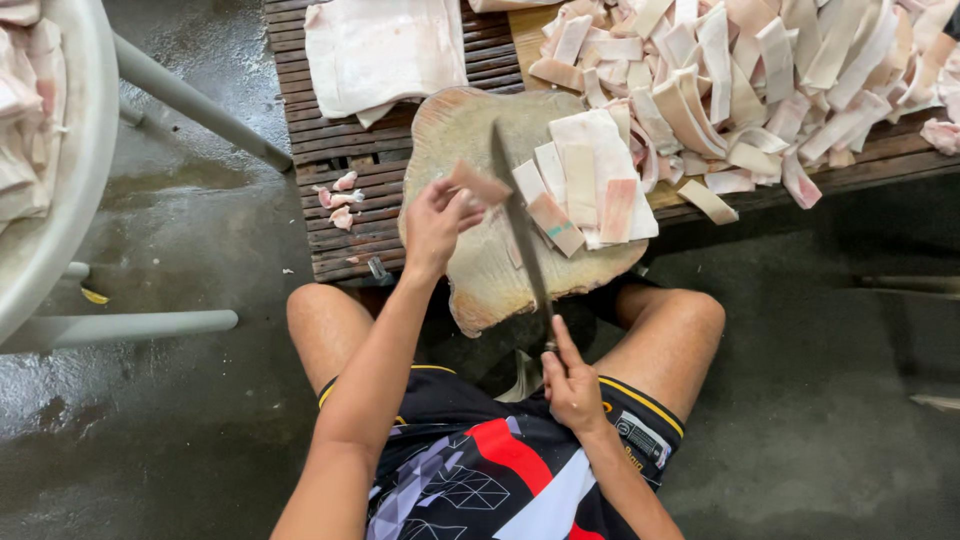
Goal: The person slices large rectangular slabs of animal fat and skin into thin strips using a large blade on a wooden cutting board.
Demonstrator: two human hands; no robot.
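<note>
Right now my left hand [435,222] is pinching a small strip of pale meat [478,183] between thumb and fingertips, lifted just above the round wooden chopping block [480,270]. Down at about five o'clock from it, my right hand [572,385] is curled tight round the handle of a long knife [520,225], index finger laid along the top. The blade runs up toward twelve o'clock across the block, and its tip ends just beside the strip I'm pinching.

At three o'clock from the blade, a few cut strips [585,185] lie side by side on the block, pale with pink edges. Beyond them, up at one to two o'clock, a big heap of strips [760,80] covers a slatted wooden pallet [340,150]. At eleven o'clock on the same pallet lies a wide uncut slab [385,50], and a few little scraps [340,200] sit near my left hand at nine o'clock. Far out at nine o'clock, a pale tub [60,180] on a metal frame holds more pieces. My knees straddle the block over a wet concrete floor [180,420].
</note>
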